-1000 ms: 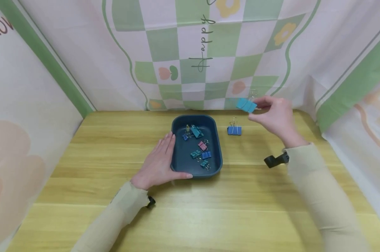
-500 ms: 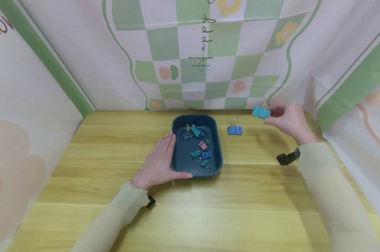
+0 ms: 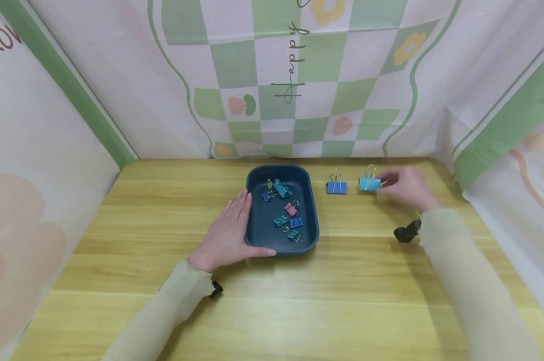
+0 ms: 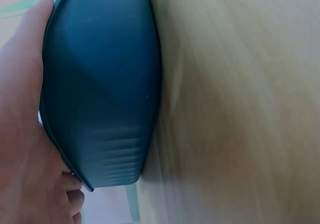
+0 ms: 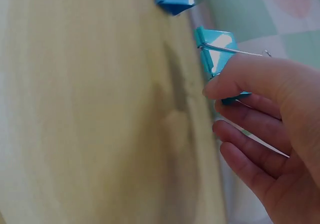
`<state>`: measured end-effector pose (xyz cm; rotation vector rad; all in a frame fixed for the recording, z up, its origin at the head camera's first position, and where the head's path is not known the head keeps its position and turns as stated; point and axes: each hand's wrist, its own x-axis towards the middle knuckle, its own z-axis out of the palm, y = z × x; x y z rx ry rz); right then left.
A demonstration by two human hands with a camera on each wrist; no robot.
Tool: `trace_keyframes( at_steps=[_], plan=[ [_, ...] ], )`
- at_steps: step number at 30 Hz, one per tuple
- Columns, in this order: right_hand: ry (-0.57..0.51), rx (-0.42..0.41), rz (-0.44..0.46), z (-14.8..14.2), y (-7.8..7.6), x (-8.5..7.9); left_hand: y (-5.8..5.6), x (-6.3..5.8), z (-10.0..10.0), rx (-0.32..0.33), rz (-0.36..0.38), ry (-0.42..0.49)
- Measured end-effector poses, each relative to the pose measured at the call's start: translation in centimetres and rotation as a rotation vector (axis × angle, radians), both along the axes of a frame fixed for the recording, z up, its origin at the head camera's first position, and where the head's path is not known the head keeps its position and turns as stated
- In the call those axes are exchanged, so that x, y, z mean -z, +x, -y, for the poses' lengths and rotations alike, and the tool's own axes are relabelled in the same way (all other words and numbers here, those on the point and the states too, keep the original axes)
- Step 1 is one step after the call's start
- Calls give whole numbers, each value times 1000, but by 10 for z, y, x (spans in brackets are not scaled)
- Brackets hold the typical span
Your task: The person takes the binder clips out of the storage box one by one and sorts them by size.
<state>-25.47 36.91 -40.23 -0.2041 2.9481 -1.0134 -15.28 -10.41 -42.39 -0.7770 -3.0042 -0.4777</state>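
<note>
My right hand (image 3: 407,188) pinches the right end of a light-blue binder clip (image 3: 369,183) between thumb and fingers, at the back right of the table. In the right wrist view the turquoise-looking clip (image 5: 217,47) shows its wire handles raised. To its left a darker blue binder clip (image 3: 336,187) stands on the wood with its handles up. My left hand (image 3: 224,233) lies along the left side of a dark blue tray (image 3: 316,233), fingers straight and thumb on the near rim. In the left wrist view the hand (image 4: 25,129) touches the tray's outer wall (image 4: 105,84).
Inside the tray lie several smaller binder clips, among them a pink clip (image 3: 291,208), a blue clip (image 3: 296,222) and a teal clip (image 3: 282,189). A patterned cloth (image 3: 276,75) hangs behind the wooden table (image 3: 272,306).
My right hand first moved right with the light-blue clip, then lowered it to the table, level with the darker blue clip. The left hand and tray stayed put.
</note>
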Motion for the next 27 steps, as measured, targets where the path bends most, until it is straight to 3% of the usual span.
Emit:
trace_keyframes(
  at_steps=[6,18,23,27],
  plan=[
    [11,-36,38,-7,-6,15,0,0,0,1,2,7],
    [10,-31,58,-4,-9,16,0,0,0,-4,8,6],
    [-15,-26,84,-4,-6,11,1,-1,0,-8,12,9],
    [-57,-9,68,-1,-2,-4,1,-1,-1,-9,12,12]
  ],
)
